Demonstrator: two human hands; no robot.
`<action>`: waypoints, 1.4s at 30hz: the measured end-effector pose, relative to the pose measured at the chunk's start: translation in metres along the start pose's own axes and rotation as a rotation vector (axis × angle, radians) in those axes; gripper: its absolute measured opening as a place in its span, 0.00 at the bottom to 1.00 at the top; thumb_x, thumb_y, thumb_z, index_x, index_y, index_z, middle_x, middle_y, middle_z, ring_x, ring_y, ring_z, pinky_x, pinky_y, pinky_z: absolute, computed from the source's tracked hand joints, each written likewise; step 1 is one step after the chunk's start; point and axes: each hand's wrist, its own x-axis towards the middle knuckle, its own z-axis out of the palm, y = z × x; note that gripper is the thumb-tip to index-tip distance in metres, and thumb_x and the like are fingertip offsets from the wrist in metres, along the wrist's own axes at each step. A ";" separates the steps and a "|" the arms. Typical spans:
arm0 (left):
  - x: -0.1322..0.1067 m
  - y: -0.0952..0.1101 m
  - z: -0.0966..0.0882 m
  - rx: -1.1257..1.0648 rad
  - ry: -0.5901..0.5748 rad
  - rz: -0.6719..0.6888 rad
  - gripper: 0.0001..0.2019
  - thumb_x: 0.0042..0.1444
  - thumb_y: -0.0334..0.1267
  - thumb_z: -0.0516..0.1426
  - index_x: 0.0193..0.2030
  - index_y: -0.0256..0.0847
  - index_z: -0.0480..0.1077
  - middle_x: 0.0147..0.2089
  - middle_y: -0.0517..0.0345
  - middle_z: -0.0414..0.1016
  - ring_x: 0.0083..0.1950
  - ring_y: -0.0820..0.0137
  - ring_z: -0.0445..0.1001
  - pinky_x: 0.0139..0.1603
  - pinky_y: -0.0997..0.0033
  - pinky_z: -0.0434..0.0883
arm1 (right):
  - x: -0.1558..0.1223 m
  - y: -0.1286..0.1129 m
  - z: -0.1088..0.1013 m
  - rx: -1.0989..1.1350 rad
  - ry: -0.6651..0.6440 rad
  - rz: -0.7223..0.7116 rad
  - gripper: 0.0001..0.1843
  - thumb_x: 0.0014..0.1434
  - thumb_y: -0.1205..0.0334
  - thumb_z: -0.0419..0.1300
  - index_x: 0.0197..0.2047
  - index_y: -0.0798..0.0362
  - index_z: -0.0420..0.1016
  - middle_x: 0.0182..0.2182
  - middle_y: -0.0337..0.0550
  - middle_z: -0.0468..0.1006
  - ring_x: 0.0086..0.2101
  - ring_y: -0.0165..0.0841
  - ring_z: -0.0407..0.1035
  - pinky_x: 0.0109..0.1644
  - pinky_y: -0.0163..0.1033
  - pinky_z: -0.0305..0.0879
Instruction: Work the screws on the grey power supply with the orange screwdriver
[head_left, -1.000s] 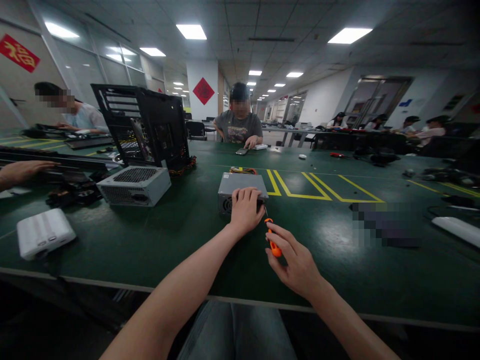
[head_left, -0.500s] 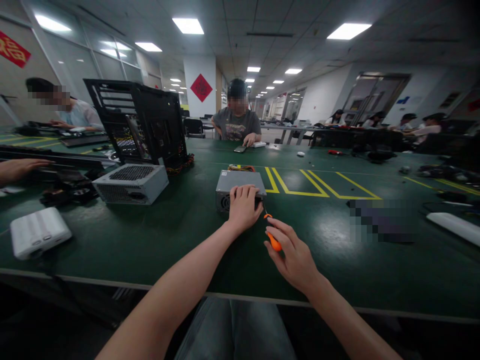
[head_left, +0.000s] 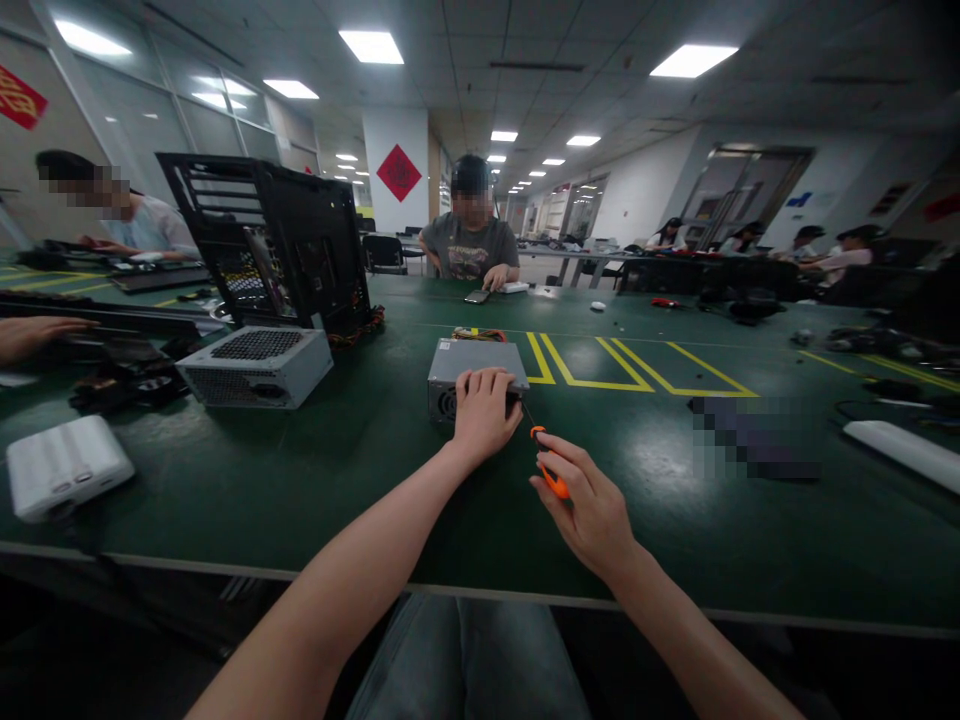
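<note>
A grey computer power supply (head_left: pixel 474 356) rests on the green table, its fan grille facing me and a bundle of coloured cables (head_left: pixel 480 335) behind it. Over its top and front edge my left hand (head_left: pixel 486 408) is curled, gripping it near the right end. My right hand (head_left: pixel 589 500) holds a screwdriver (head_left: pixel 555 482) by its orange and black handle. The thin shaft slants up and left to the supply's front right corner. Whether its tip touches a screw is too small to tell.
A second power supply (head_left: pixel 259 370) and an open black computer case (head_left: pixel 281 240) stand to the left, near a white box-shaped device (head_left: pixel 69 468). Another person's hand (head_left: pixel 41 338) is at the left edge. A person (head_left: pixel 472 240) sits opposite. A white bar-shaped object (head_left: pixel 904 455) lies right.
The screwdriver handle and my right hand have shifted slightly right relative to the power supply. My left hand keeps its hold. The whole view has moved a little.
</note>
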 end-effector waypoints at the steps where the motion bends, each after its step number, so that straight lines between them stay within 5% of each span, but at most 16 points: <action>1: 0.000 0.000 0.000 0.002 -0.002 0.000 0.14 0.55 0.39 0.53 0.49 0.43 0.62 0.54 0.53 0.66 0.56 0.63 0.60 0.61 0.57 0.49 | 0.000 0.000 0.000 0.000 0.000 -0.002 0.14 0.58 0.68 0.55 0.48 0.54 0.62 0.48 0.55 0.70 0.46 0.37 0.69 0.44 0.41 0.70; 42: 0.000 0.002 -0.001 0.006 -0.002 -0.012 0.14 0.55 0.39 0.53 0.49 0.44 0.63 0.54 0.52 0.66 0.56 0.62 0.61 0.61 0.56 0.49 | -0.001 -0.003 -0.004 -0.053 -0.029 -0.067 0.19 0.58 0.69 0.53 0.53 0.50 0.62 0.51 0.54 0.69 0.46 0.37 0.69 0.44 0.42 0.70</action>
